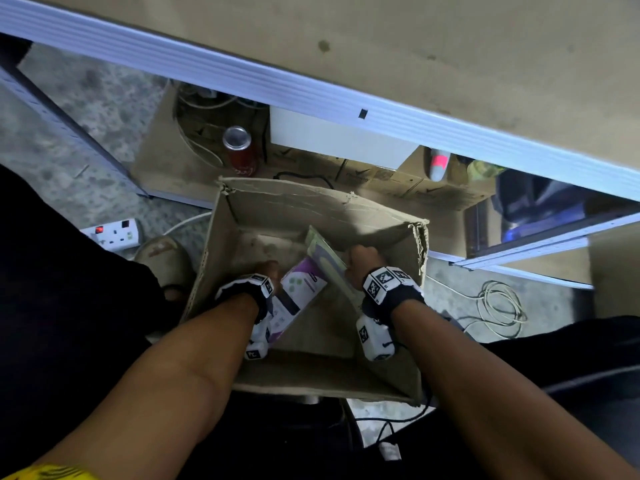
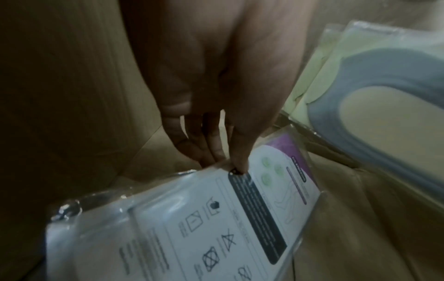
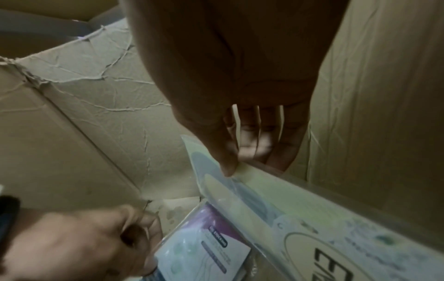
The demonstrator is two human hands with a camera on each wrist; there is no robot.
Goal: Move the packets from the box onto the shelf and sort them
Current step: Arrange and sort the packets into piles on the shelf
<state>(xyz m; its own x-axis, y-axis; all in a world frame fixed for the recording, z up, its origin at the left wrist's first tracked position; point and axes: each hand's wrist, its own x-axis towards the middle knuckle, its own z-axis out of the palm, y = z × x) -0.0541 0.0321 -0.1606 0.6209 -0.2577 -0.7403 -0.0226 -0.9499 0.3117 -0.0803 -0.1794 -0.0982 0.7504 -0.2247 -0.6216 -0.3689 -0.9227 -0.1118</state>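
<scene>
The shelf [image 1: 346, 95] runs as a pale rail from nine o'clock to three, well above everything else, and its board looks bare from here. Below it, at the middle of the floor, sits the cardboard box [image 1: 294, 206], top open, far wall creased and torn. Two packets are left inside. The green packet [image 1: 323, 249] stands on edge against the wall at two o'clock; the purple packet [image 1: 303, 284], smaller and in a clear sleeve, lies tilted at seven o'clock, just beside the green one.

The right hand [image 1: 362, 261] has thumb and fingers pinched over the green packet's top edge. The left hand [image 1: 268, 271] pinches the purple packet's upper edge with its fingertips [image 2: 238, 161], thumb in front, fingers behind.

Both are held only at the rim of slippery film, so I'd say a deeper grip on the card inside would serve better before lifting. Bring each straight up past the torn flap at three o'clock, one hand slightly ahead so the packets don't snag each other, then carry them towards twelve and lay like with like
</scene>
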